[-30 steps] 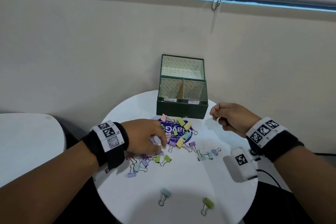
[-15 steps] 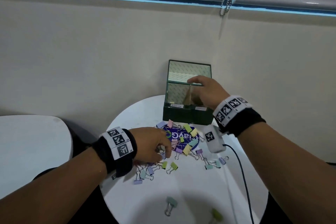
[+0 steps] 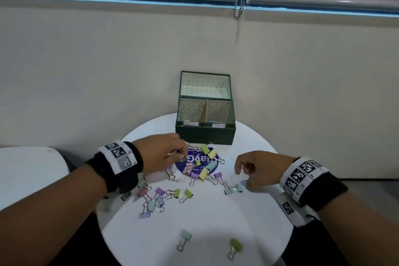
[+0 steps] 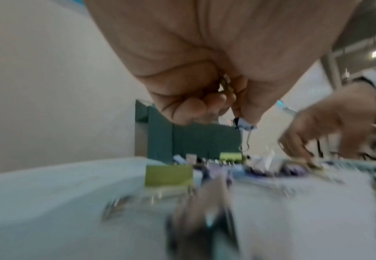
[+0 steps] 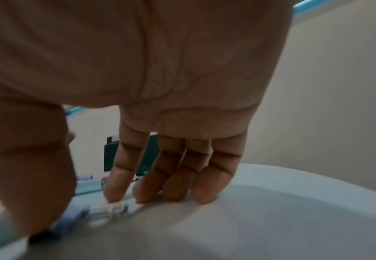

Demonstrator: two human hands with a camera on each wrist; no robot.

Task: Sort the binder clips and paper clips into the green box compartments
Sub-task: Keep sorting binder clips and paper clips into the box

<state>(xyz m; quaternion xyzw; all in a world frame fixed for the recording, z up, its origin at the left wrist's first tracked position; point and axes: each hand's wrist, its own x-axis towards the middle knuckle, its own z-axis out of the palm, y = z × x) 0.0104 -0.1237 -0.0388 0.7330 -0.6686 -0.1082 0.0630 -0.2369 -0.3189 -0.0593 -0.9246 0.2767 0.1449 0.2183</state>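
The green box (image 3: 204, 136) stands open at the back of the round white table (image 3: 216, 222), a divider splitting it into two compartments. Several pastel binder clips (image 3: 164, 195) lie scattered in front of it. My left hand (image 3: 181, 156) hovers over the pile's left side with fingers curled. In the left wrist view this left hand (image 4: 233, 112) pinches a pale binder clip (image 4: 244, 125), and more metal shows in its palm. My right hand (image 3: 241, 176) reaches down at the pile's right. Its fingers (image 5: 204, 190) are straight and touch the table, thumb beside a blue binder clip (image 5: 71, 222).
A teal clip (image 3: 184, 241) and a green clip (image 3: 235, 247) lie apart near the table's front edge. A round purple sticker (image 3: 190, 158) lies under the pile. Another white table (image 3: 28, 170) stands to the left. The wall is close behind the box.
My right hand came back from over the box down to the clips at the right. My left hand rose from the pile toward the box, gripping a clip.
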